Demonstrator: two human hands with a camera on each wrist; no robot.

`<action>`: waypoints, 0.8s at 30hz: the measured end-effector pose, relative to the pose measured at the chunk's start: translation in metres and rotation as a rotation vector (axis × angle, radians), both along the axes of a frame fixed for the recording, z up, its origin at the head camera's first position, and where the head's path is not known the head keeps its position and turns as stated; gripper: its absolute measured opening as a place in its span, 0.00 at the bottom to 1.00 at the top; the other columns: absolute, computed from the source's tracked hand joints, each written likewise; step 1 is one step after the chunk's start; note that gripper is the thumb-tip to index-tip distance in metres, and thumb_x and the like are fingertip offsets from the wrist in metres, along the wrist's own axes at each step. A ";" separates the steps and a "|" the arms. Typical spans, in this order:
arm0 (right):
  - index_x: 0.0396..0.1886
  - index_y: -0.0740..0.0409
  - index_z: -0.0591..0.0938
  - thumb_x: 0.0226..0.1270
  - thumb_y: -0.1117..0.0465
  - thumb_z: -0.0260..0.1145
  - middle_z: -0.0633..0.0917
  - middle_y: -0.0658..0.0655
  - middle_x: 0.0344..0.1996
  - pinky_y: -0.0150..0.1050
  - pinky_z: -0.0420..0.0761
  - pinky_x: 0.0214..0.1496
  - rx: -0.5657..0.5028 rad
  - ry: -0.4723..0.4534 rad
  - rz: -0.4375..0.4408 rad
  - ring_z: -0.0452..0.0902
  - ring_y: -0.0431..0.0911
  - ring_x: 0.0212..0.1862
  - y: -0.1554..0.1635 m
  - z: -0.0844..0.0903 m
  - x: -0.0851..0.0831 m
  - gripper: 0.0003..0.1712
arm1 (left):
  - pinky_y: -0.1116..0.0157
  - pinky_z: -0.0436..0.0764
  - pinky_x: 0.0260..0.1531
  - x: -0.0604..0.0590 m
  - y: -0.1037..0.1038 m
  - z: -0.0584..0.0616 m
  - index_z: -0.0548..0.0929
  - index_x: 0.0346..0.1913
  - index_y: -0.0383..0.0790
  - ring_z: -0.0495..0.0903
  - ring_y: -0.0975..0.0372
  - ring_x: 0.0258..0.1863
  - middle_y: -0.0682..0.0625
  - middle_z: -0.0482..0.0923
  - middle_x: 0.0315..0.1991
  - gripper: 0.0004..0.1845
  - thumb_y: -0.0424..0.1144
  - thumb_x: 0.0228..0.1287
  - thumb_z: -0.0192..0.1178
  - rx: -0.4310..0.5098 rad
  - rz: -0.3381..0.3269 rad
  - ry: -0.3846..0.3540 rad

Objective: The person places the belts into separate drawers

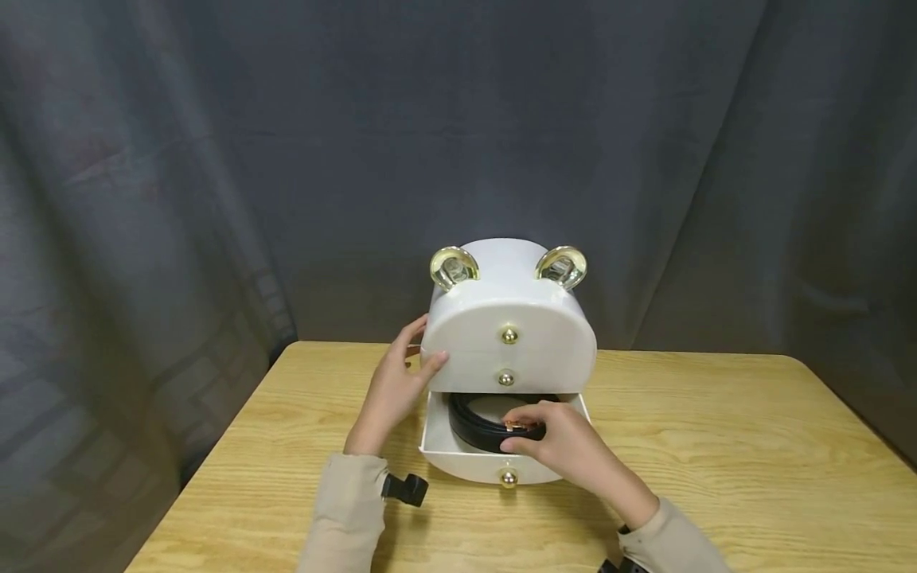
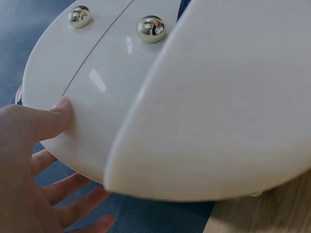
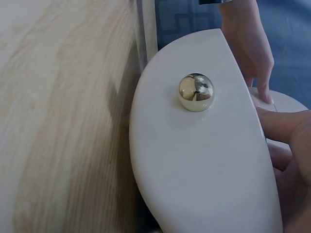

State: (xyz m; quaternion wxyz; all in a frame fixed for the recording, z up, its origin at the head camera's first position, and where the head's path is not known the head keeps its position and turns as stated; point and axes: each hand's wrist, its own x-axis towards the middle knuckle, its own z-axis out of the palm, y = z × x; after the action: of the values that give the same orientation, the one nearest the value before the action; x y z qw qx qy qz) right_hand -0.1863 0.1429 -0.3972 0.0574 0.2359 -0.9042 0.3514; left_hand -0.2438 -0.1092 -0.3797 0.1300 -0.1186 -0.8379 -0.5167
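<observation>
A white rounded drawer box [image 1: 512, 318] with two gold-rimmed ears and gold knobs stands at the back middle of the wooden table. Its bottom drawer [image 1: 433, 436] is pulled out toward me, and a coiled black belt [image 1: 469, 428] lies inside. My left hand [image 1: 408, 370] holds the box's left side, with the thumb [image 2: 51, 120] on the front face and the fingers behind the edge. My right hand [image 1: 530, 436] reaches into the drawer and pinches the belt at its near side. In the right wrist view the drawer front [image 3: 204, 160] with its gold knob [image 3: 196, 91] fills the frame.
The light wooden table [image 1: 716, 446] extends to both sides of the box, its left edge and rounded right corner in view. A dark grey curtain [image 1: 215, 159] hangs behind. A black wrist-camera mount [image 1: 405, 488] sits on my left sleeve.
</observation>
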 end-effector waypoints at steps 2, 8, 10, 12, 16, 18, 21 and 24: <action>0.42 0.51 0.89 0.55 0.51 0.77 0.87 0.44 0.38 0.39 0.82 0.45 0.006 -0.005 0.006 0.83 0.43 0.42 0.001 -0.001 0.000 0.16 | 0.46 0.76 0.56 0.000 0.001 0.000 0.65 0.74 0.53 0.74 0.49 0.61 0.46 0.71 0.67 0.34 0.48 0.68 0.64 0.002 0.001 -0.002; 0.44 0.57 0.89 0.58 0.50 0.75 0.88 0.47 0.39 0.40 0.83 0.45 -0.024 -0.059 0.064 0.83 0.43 0.43 0.006 -0.003 -0.001 0.19 | 0.45 0.76 0.56 0.001 0.004 0.000 0.65 0.74 0.54 0.73 0.49 0.61 0.47 0.71 0.67 0.35 0.50 0.68 0.64 -0.003 0.002 -0.008; 0.44 0.58 0.89 0.59 0.50 0.74 0.88 0.48 0.39 0.40 0.83 0.45 -0.029 -0.069 0.086 0.83 0.43 0.43 0.007 -0.003 -0.001 0.19 | 0.45 0.76 0.55 0.001 0.004 -0.001 0.64 0.74 0.55 0.73 0.49 0.61 0.47 0.70 0.67 0.35 0.50 0.67 0.64 -0.008 0.003 -0.008; 0.44 0.58 0.89 0.59 0.50 0.73 0.88 0.49 0.40 0.41 0.83 0.44 -0.029 -0.070 0.104 0.83 0.44 0.43 0.008 -0.003 -0.001 0.18 | 0.45 0.76 0.56 0.001 0.005 -0.001 0.64 0.74 0.55 0.73 0.49 0.61 0.48 0.71 0.67 0.35 0.50 0.67 0.64 -0.010 0.004 -0.007; 0.43 0.55 0.90 0.60 0.50 0.73 0.88 0.49 0.41 0.41 0.83 0.46 -0.013 -0.063 0.112 0.84 0.45 0.45 0.008 -0.003 -0.003 0.17 | 0.46 0.75 0.58 0.000 0.005 0.000 0.64 0.75 0.54 0.73 0.50 0.61 0.47 0.70 0.68 0.35 0.49 0.68 0.64 -0.004 0.002 -0.005; 0.43 0.55 0.90 0.61 0.49 0.72 0.88 0.50 0.42 0.43 0.82 0.48 -0.003 -0.059 0.117 0.84 0.47 0.47 0.008 -0.002 -0.003 0.17 | 0.46 0.74 0.58 0.000 0.004 0.001 0.64 0.74 0.54 0.73 0.50 0.61 0.47 0.70 0.68 0.35 0.49 0.68 0.64 0.000 0.001 -0.003; 0.44 0.53 0.90 0.62 0.47 0.71 0.88 0.50 0.43 0.45 0.82 0.50 0.016 -0.051 0.127 0.83 0.48 0.48 0.007 -0.001 -0.003 0.17 | 0.46 0.74 0.58 0.000 0.003 0.001 0.64 0.74 0.54 0.73 0.50 0.61 0.47 0.70 0.67 0.34 0.49 0.68 0.64 0.001 0.002 -0.001; 0.45 0.54 0.89 0.64 0.46 0.69 0.88 0.47 0.41 0.44 0.82 0.49 0.016 -0.065 0.134 0.83 0.45 0.46 0.007 0.000 -0.003 0.19 | 0.46 0.76 0.56 0.000 0.002 0.002 0.64 0.75 0.55 0.73 0.49 0.61 0.47 0.70 0.67 0.34 0.49 0.68 0.64 -0.003 0.003 -0.001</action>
State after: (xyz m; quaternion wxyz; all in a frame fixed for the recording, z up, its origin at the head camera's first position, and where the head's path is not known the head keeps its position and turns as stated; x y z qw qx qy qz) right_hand -0.1894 0.1495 -0.3973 0.0024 0.2849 -0.8905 0.3549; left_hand -0.2442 -0.1067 -0.3778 0.1301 -0.1175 -0.8390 -0.5151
